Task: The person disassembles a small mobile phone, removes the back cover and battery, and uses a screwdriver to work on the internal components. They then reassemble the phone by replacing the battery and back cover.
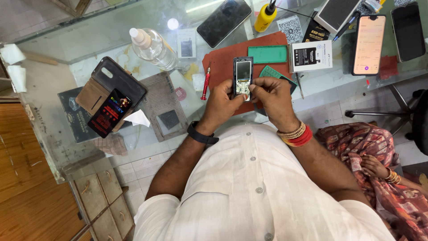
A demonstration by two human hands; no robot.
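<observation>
A small opened keypad phone (243, 72) with its circuit board showing below the screen is held upright over a red-brown mat (223, 62) on the glass table (58, 76). My left hand (220, 100), with a black wrist band, grips the phone's lower left side. My right hand (274, 96), wearing bead and red thread bracelets, pinches at the board's lower right corner. A red screwdriver (205, 83) lies on the mat just left of my left hand.
Around lie a clear bottle (154, 47), a wallet-case phone (111, 105), a grey perforated pad (162, 107), a green case (267, 54), a yellow glue bottle (265, 17), small boxes and several smartphones (368, 38). Another person in patterned cloth (379, 160) sits at right.
</observation>
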